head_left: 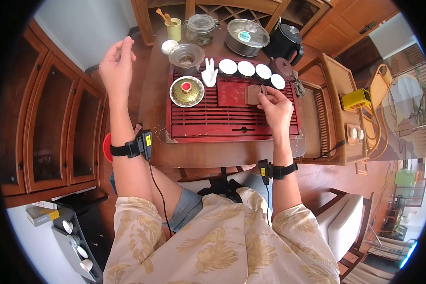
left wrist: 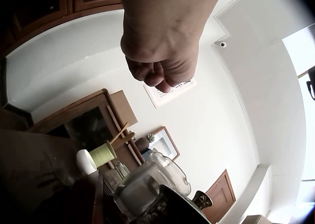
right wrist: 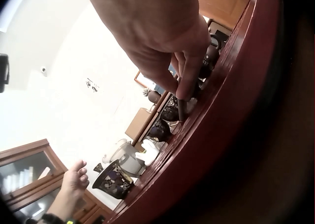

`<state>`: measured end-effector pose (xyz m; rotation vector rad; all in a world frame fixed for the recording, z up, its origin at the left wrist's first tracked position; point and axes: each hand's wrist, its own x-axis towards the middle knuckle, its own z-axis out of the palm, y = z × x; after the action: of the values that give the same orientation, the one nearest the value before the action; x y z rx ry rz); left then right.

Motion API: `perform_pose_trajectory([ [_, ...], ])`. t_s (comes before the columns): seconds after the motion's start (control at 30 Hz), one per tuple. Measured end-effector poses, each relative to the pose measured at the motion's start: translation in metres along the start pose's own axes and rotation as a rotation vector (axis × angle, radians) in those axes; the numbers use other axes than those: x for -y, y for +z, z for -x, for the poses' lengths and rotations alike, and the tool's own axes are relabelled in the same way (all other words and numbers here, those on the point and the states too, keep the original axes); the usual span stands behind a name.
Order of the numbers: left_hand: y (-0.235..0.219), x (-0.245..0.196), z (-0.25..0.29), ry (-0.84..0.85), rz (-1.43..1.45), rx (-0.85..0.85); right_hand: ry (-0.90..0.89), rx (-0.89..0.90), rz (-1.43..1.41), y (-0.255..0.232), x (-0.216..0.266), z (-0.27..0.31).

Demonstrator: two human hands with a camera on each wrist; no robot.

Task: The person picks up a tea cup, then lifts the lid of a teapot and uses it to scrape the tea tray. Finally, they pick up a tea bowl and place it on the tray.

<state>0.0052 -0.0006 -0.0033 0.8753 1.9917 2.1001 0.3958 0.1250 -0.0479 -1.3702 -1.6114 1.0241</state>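
Note:
My right hand (head_left: 277,108) pinches the near edge of a brown square coaster (head_left: 252,94) over the red tea tray (head_left: 194,128). In the right wrist view the coaster (right wrist: 182,109) shows edge-on between thumb and fingers, close over the slats. My left hand (head_left: 116,64) is raised in the air left of the table, fingers loosely curled, nothing visible in it. Nearest to it on the table are a glass pitcher (head_left: 186,57) with a strainer and a patterned lidded tea bowl (head_left: 186,91). Several cups (head_left: 246,68) with white insides line the tray's back, beyond the right hand.
A white hand-shaped figurine (head_left: 209,73) stands beside the tea bowl. A brown teapot (head_left: 282,66) sits at the back right. Behind the tray are a green tool holder (head_left: 174,31), a glass jar (head_left: 200,29), a lidded steel pot (head_left: 247,39) and a black kettle (head_left: 285,40).

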Motion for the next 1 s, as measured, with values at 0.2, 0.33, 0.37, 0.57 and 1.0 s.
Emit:
perform_pose_trajectory([
  [0.2, 0.001, 0.001, 0.0, 0.003, 0.006, 0.003, -0.018, 0.019, -0.004, 0.008, 0.002, 0.0],
  [0.33, 0.0, 0.001, 0.0, 0.008, -0.013, 0.002, -0.008, 0.072, 0.002, 0.02, 0.011, 0.008],
  [0.37, 0.0, 0.001, 0.0, 0.007, -0.011, 0.003, -0.011, 0.07, 0.003, 0.024, 0.011, 0.009],
  [0.57, -0.001, 0.003, -0.001, 0.016, -0.002, 0.007, -0.019, 0.086, -0.004, 0.025, 0.011, 0.007],
  [1.0, -0.002, -0.005, -0.001, 0.012, 0.05, -0.006, -0.045, 0.062, 0.013, 0.02, 0.006, 0.001],
])
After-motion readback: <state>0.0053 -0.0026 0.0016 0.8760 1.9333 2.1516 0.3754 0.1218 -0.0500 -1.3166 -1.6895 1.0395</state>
